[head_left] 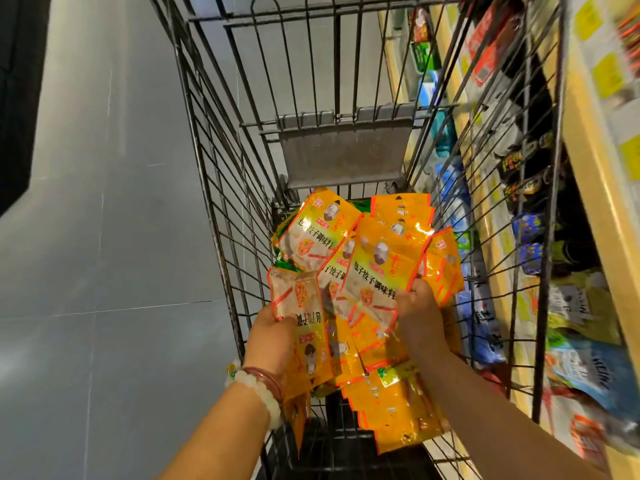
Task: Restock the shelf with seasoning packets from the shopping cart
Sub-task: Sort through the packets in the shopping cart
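1. Shopping cart point(221, 188): black wire basket seen from above, its grey child-seat flap point(346, 150) folded against the far end.
2. Seasoning packets point(391, 403): orange-yellow pouches heaped in the cart's bottom; a few green-edged ones lie beneath.
3. Left hand point(273, 336): fingers curled around one packet point(301, 306), held upside down above the heap. Bead bracelets point(259, 386) circle the wrist.
4. Right hand point(419, 310): grips a fanned bundle of packets point(374, 268) at its lower edge.
5. Shelf point(599, 209): stocked with assorted packaged goods, just beside the cart's right wall.
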